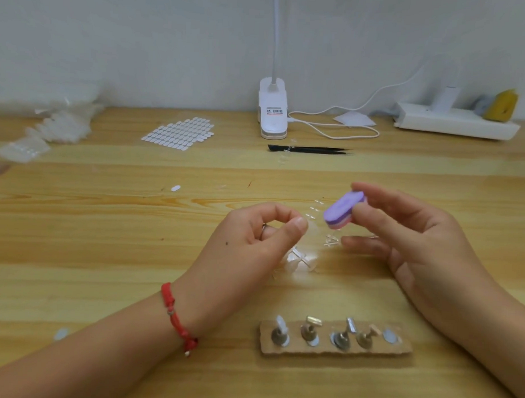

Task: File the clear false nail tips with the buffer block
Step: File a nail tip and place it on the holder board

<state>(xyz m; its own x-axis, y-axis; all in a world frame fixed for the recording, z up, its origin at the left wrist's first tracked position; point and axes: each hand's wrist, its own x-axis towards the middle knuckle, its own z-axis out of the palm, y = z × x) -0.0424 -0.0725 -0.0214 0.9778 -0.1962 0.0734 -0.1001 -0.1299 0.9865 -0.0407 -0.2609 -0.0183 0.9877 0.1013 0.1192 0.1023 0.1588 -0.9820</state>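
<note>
My right hand (414, 234) pinches a small purple and pink buffer block (342, 209) between thumb and fingers, held above the wooden table. My left hand (254, 240), wearing a red string bracelet, pinches a clear false nail tip (312, 229) between thumb and forefinger; the tip is faint and juts toward the block. The block and the tip are a short gap apart. More clear nail tips on a clear sprue (299, 259) lie on the table under my left hand, and a few loose clear pieces (331, 240) lie beneath the block.
A cardboard strip (399, 348) with several metal nail stands sits near me. Black tweezers (310, 149), a sheet of adhesive tabs (180, 133), a white clip lamp (272, 110) with its cable, a power strip (454, 122) and plastic bags (58, 123) lie farther back.
</note>
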